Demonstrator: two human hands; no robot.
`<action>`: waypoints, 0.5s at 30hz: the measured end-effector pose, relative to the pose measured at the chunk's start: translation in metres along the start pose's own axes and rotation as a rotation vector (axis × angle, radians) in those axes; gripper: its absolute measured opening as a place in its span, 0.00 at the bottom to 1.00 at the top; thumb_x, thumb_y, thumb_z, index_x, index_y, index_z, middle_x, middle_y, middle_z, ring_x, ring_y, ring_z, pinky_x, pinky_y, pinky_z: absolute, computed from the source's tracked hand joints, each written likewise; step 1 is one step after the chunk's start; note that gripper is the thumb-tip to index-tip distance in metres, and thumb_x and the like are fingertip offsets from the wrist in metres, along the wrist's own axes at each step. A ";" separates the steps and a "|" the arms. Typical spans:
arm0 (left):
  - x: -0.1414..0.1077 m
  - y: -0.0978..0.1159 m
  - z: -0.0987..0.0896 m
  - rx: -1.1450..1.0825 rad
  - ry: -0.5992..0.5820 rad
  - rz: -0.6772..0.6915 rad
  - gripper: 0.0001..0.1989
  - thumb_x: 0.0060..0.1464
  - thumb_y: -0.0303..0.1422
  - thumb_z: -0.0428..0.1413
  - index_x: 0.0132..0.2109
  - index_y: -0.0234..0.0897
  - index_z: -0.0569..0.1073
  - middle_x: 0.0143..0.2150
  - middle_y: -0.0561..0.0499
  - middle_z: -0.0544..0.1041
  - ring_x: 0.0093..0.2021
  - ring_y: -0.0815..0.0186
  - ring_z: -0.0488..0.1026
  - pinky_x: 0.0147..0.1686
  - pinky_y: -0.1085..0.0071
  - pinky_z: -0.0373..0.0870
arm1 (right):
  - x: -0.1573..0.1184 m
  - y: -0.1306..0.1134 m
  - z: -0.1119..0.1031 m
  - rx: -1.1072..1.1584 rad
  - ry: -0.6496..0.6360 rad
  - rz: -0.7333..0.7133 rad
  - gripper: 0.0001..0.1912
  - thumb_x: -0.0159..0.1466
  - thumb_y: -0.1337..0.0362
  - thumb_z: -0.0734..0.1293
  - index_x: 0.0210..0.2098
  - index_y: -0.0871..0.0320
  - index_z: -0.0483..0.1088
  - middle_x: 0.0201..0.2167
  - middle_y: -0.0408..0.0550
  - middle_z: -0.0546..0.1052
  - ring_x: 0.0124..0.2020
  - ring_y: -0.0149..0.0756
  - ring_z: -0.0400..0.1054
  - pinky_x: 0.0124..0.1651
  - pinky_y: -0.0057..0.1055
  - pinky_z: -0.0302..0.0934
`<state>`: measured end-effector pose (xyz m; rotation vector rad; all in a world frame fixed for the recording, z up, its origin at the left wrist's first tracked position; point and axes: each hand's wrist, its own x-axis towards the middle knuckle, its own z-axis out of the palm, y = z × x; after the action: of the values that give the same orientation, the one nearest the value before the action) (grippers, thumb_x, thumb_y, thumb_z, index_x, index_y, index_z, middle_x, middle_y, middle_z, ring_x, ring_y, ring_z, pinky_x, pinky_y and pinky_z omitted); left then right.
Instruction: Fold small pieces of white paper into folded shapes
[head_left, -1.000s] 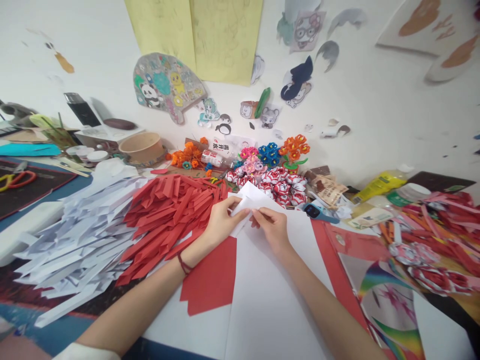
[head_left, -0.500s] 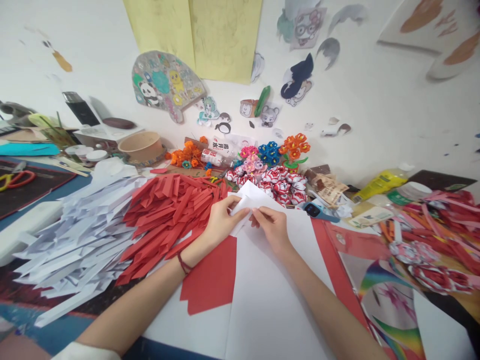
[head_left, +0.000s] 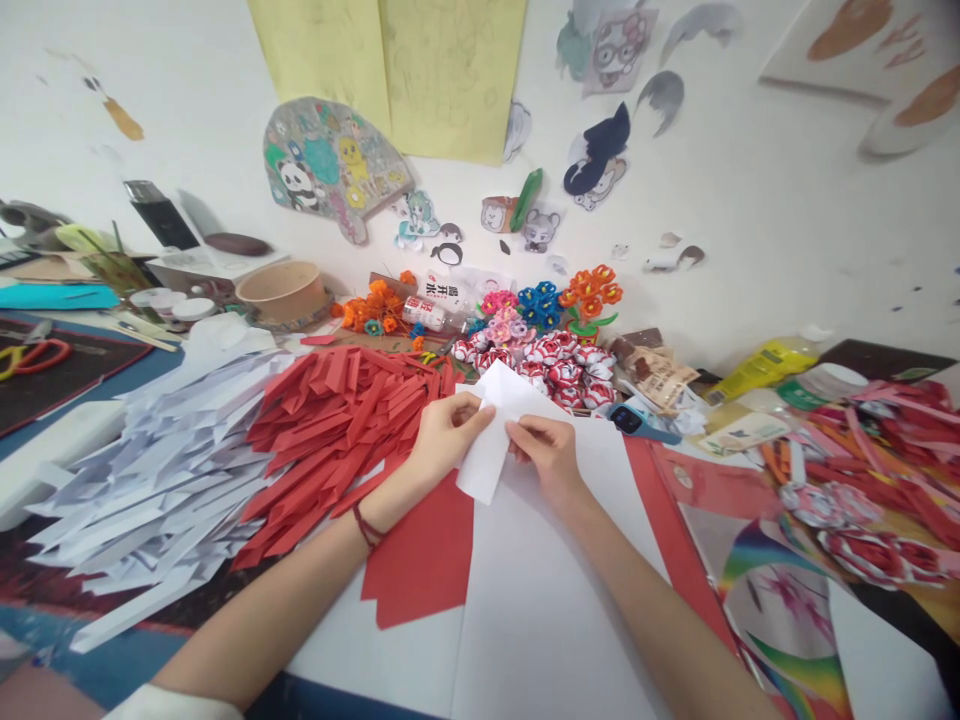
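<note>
A small folded white paper (head_left: 486,455) is held up between my two hands, over large white sheets (head_left: 547,600). My left hand (head_left: 448,435) pinches its left edge, thumb on the front face. At its right edge, the thumb and fingers of my right hand (head_left: 546,448) are closed on the paper. Red paper (head_left: 424,560) lies under my left wrist. To the left are a pile of folded red strips (head_left: 337,420) and a pile of folded white strips (head_left: 180,470).
Red-and-white paper flowers (head_left: 562,365) sit behind my hands, near a blue watch (head_left: 626,418). Scissors (head_left: 41,355) lie at the far left. A rainbow-patterned packet (head_left: 780,600) and pink and red strips (head_left: 892,450) are on the right.
The white paper now shows a longer flap hanging down between my hands. My left thumb has shifted slightly up, and my right fingers have moved a little to the right.
</note>
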<state>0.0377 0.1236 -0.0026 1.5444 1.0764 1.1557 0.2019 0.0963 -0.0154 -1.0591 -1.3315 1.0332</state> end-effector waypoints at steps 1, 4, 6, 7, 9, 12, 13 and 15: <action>0.000 -0.001 0.000 0.006 0.003 0.004 0.17 0.53 0.44 0.56 0.32 0.33 0.73 0.29 0.50 0.75 0.28 0.68 0.70 0.27 0.75 0.65 | 0.000 0.000 0.000 -0.003 -0.003 0.001 0.18 0.59 0.56 0.69 0.17 0.59 0.68 0.14 0.41 0.66 0.17 0.28 0.58 0.22 0.27 0.52; 0.002 -0.003 -0.001 0.020 0.001 0.013 0.17 0.55 0.45 0.55 0.30 0.33 0.73 0.26 0.52 0.73 0.26 0.69 0.69 0.27 0.75 0.64 | 0.000 -0.001 -0.001 -0.005 -0.006 0.007 0.19 0.58 0.56 0.69 0.16 0.59 0.67 0.14 0.40 0.65 0.17 0.28 0.58 0.22 0.27 0.52; 0.002 -0.002 -0.001 0.030 0.000 0.018 0.17 0.55 0.44 0.54 0.29 0.33 0.72 0.25 0.52 0.72 0.26 0.70 0.68 0.26 0.75 0.63 | 0.000 -0.002 -0.001 0.003 -0.004 0.006 0.19 0.58 0.56 0.69 0.16 0.59 0.67 0.14 0.40 0.65 0.17 0.28 0.58 0.21 0.27 0.52; 0.002 -0.002 -0.002 0.036 0.000 0.022 0.17 0.55 0.44 0.54 0.29 0.33 0.72 0.25 0.52 0.72 0.26 0.70 0.68 0.26 0.75 0.63 | 0.000 -0.002 -0.001 0.006 -0.003 0.004 0.19 0.58 0.56 0.69 0.16 0.59 0.67 0.14 0.40 0.65 0.17 0.28 0.58 0.21 0.27 0.52; 0.002 -0.001 -0.002 0.051 -0.001 0.036 0.17 0.55 0.44 0.54 0.30 0.33 0.72 0.26 0.52 0.72 0.26 0.70 0.68 0.27 0.75 0.64 | 0.000 -0.003 -0.001 0.010 0.002 -0.004 0.19 0.58 0.57 0.69 0.16 0.59 0.67 0.14 0.40 0.65 0.17 0.28 0.57 0.21 0.27 0.52; 0.000 0.001 -0.001 0.087 0.000 0.076 0.16 0.55 0.44 0.55 0.32 0.34 0.73 0.28 0.51 0.74 0.27 0.69 0.69 0.28 0.75 0.65 | 0.000 -0.003 0.000 0.006 0.017 -0.006 0.19 0.59 0.56 0.69 0.16 0.59 0.66 0.14 0.40 0.65 0.17 0.28 0.57 0.21 0.27 0.52; -0.001 0.001 -0.001 0.104 0.000 0.088 0.16 0.55 0.44 0.55 0.33 0.34 0.73 0.28 0.51 0.74 0.28 0.69 0.69 0.29 0.74 0.65 | 0.000 -0.003 0.000 0.004 0.021 -0.005 0.19 0.58 0.56 0.69 0.16 0.59 0.67 0.15 0.40 0.65 0.17 0.28 0.57 0.21 0.27 0.53; -0.002 0.003 -0.001 0.141 0.003 0.103 0.16 0.55 0.44 0.56 0.33 0.34 0.73 0.28 0.51 0.74 0.28 0.69 0.69 0.29 0.75 0.64 | 0.000 -0.003 0.000 -0.002 0.023 -0.006 0.19 0.58 0.55 0.69 0.17 0.59 0.67 0.15 0.41 0.66 0.17 0.28 0.58 0.21 0.27 0.53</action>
<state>0.0371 0.1209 -0.0002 1.7254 1.1113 1.1729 0.2015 0.0955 -0.0130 -1.0648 -1.3166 1.0127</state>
